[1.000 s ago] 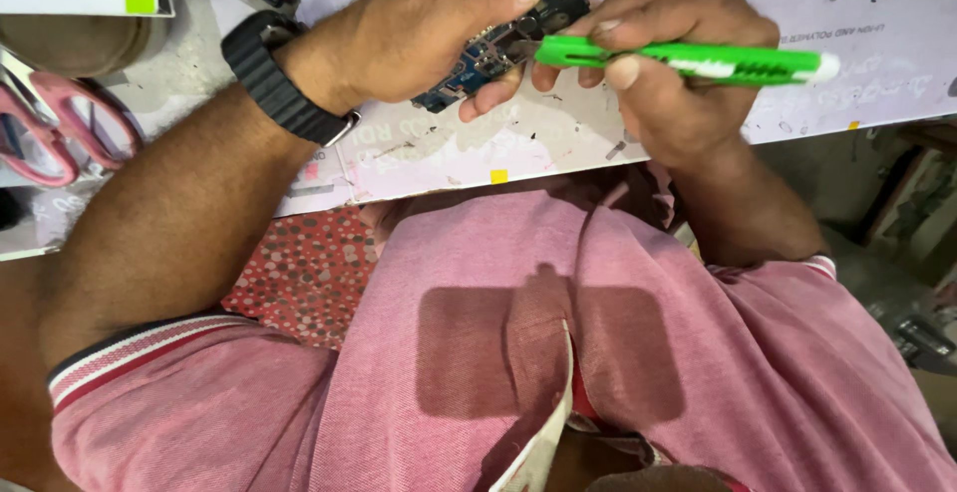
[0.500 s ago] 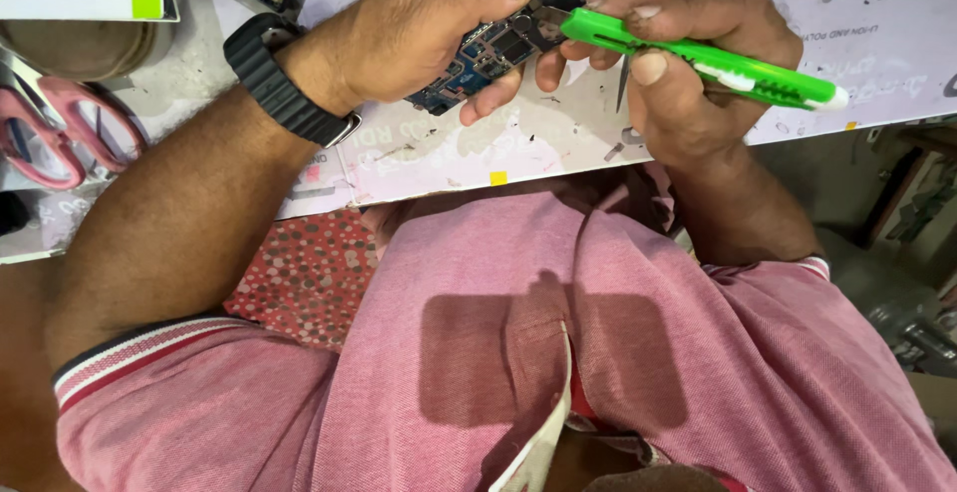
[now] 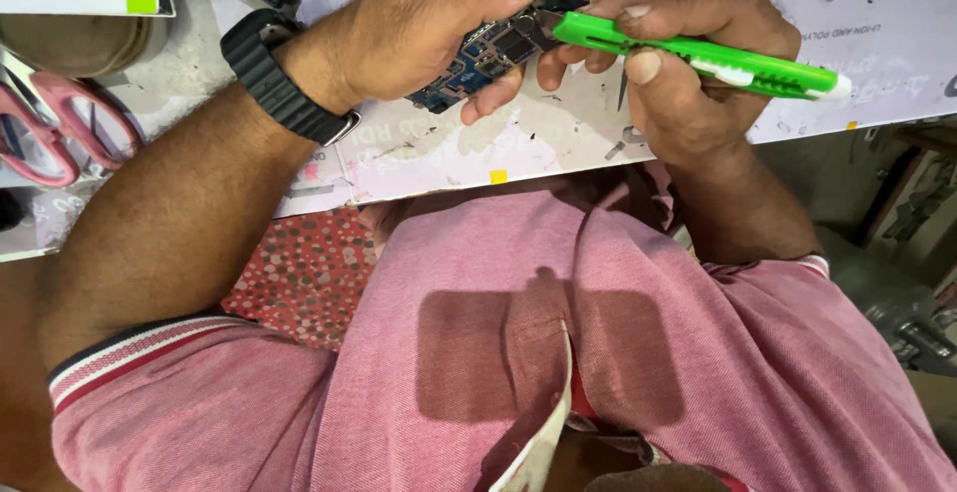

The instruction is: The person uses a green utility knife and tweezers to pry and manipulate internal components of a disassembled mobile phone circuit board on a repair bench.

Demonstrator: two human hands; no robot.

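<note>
Left hand (image 3: 419, 28) clamps the board (image 3: 498, 48) above the bench edge — long axis slanting up-right. Right hand (image 3: 688, 63) grips the green knife (image 3: 698, 53), tip at the board's right end — hands touching.

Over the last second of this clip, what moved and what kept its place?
The right hand swung the green utility knife from pointing nearly level to slanting down to the right, its tip staying at the blue circuit board. The left hand kept its grip on the board; nothing was picked up or released. The pink scissors lie where they were.
</note>
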